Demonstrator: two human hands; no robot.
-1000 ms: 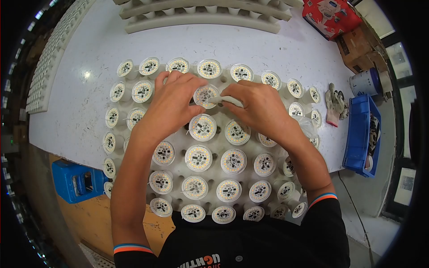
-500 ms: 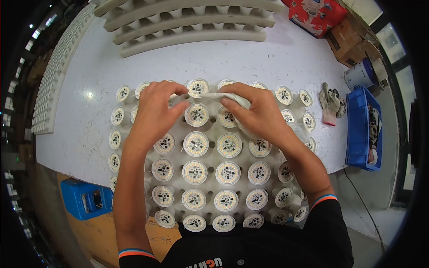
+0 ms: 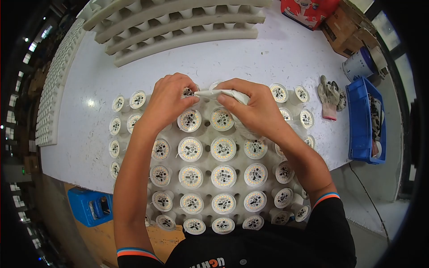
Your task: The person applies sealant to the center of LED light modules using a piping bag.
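Rows of round LED bulb bodies (image 3: 190, 148), open-topped with circuit boards showing, stand in a pale foam tray (image 3: 207, 137). My left hand (image 3: 172, 98) curls its thumb and fingers around an LED bulb body (image 3: 187, 92) in the far row. In my right hand (image 3: 250, 105) is a white squeeze bag (image 3: 230, 94) with a pointed tip. The tip points left and reaches that bulb body's edge. Part of the bag, crumpled and clear, hangs below my right palm. My hands hide several bulb bodies of the back rows.
Stacked foam trays (image 3: 187, 35) with white cups stand at the back. Another tray (image 3: 58, 85) runs along the left edge. On the right are gloves (image 3: 330, 98), a white tub (image 3: 357, 64) and a blue crate (image 3: 357, 154). A blue stool (image 3: 82, 207) stands lower left.
My left hand has moved right and closed around a back-row bulb body. The bag's tip has shifted slightly left with my right hand. The whole view has tilted a little.
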